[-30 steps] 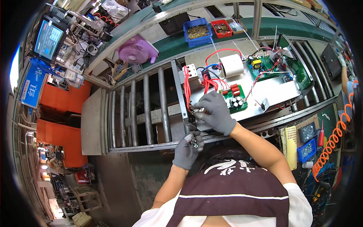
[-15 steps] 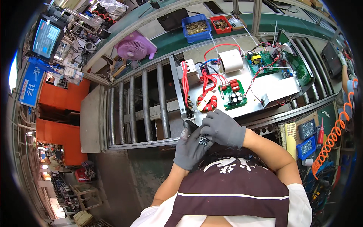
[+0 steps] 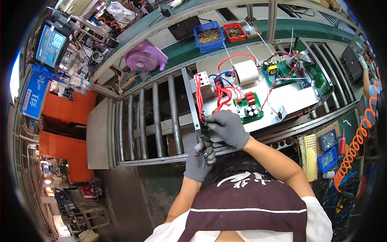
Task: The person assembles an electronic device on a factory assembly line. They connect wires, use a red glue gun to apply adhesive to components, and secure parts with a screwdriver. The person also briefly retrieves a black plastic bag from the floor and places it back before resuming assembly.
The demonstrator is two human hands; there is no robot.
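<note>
A metal chassis (image 3: 290, 97) carrying circuit boards lies in front of me. My right hand (image 3: 229, 129), in a grey glove, reaches over its near left corner. Its fingertips are pinched at dark terminals (image 3: 204, 126) inside the end panel, below red cables (image 3: 199, 99); what they hold is hidden. Just outside that corner, my gloved left hand (image 3: 198, 163) is curled with small metal nuts (image 3: 206, 154) showing between its fingers. A green board (image 3: 250, 109) with red parts and white-topped capacitors sits beside my right hand, which partly covers a red-wound coil (image 3: 224, 108).
The chassis rests on a roller conveyor (image 3: 156, 117) with a metal front rail. Blue (image 3: 210, 36) and red (image 3: 235, 32) bins of small parts stand beyond it, near a pink fan (image 3: 142, 60). At right are blue fastener trays (image 3: 327, 159), a red-handled tool (image 3: 342, 145) and a coiled orange hose (image 3: 354, 157).
My right hand has left my left palm and moved up and left to the chassis corner. My left hand has curled round the nuts that lay in its open palm.
</note>
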